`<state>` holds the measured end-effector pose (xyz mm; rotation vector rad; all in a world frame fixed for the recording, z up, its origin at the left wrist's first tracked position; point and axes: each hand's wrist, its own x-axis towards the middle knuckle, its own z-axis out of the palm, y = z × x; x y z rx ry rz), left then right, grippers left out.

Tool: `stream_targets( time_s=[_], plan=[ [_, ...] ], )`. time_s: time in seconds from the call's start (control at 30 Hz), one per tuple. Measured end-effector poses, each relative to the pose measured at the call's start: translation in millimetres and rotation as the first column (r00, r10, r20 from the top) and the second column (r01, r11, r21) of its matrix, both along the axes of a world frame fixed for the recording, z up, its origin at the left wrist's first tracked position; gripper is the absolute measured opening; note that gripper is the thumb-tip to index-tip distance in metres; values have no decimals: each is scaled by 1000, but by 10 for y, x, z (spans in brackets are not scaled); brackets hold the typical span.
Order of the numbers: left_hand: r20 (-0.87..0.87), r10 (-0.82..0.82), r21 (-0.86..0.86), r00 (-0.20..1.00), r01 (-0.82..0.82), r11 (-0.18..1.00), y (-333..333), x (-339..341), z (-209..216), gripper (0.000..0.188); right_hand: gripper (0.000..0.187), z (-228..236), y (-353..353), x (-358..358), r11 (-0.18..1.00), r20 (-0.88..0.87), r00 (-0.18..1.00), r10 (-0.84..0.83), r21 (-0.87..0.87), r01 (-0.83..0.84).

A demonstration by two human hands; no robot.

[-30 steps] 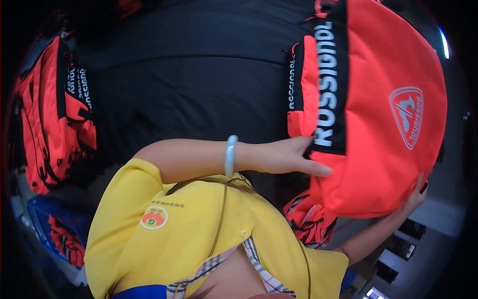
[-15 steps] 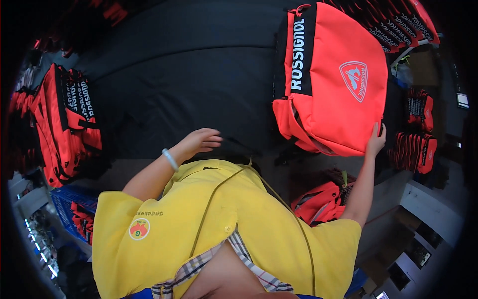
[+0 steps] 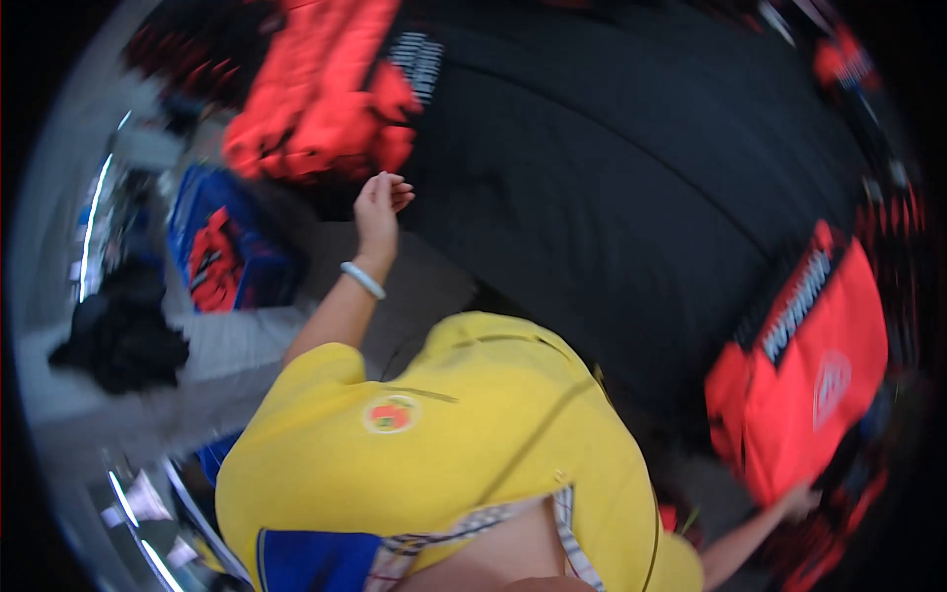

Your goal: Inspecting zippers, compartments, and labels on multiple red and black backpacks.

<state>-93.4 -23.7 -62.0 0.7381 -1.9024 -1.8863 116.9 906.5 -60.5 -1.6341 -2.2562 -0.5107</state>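
A large red bag (image 3: 838,355) with a black side panel and pale lettering lies on the dark table at the right. My right hand (image 3: 797,501) is at its near lower corner, seemingly touching it; the fingers are smeared by motion. At the upper left rests a stack of red and black bags (image 3: 321,109). My left hand (image 3: 380,202), with a pale band on its wrist, is just below the near edge of that stack. Its fingers are apart and slightly bent, with nothing visible in them. Whether they touch the stack, I cannot tell.
Black cloth (image 3: 592,178) covers the wide table between the bags. Left of my arm stands a blue crate (image 3: 271,281) holding red pieces. A dark bundle (image 3: 128,335) sits on a grey surface at far left. More blurred red goods (image 3: 893,237) line the right rim.
My view has swung to the left, so the large bag appears farther right and lower. My left hand has reached out to the edge of the stack. The right hand stays by the bag's corner.
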Motion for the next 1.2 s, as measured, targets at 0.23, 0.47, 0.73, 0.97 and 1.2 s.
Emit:
stream_targets(
  time_s=[0.23, 0.47, 0.73, 0.97, 1.2],
  plan=[
    [-264, 581, -252, 770, -636, 729, -2120, 9, 394, 38, 56, -376, -1669, -775, 733, -327, 656, 680, 302, -610],
    [17, 759, -285, 651, -725, 627, -3506, -288, 223, 55, 42, 375, -5579, -2149, 129, -525, 293, 799, -327, -936],
    [-660, -52, -306, 750, -205, 930, -2344, -648, 2339, 40, 36, 1065, -6978, -2649, -389, -690, -44, 723, -353, -851],
    [-383, -736, -840, 558, 122, 529, -674, -560, 2457, 73, 57, 1595, -7006, -2779, -676, -903, 263, -341, 41, -735],
    [-20, -1000, -514, 0, 858, 10, -42, -360, 1087, 56, 54, 962, -6289, -2818, -482, -587, 664, -463, -462, -745]
  ],
)
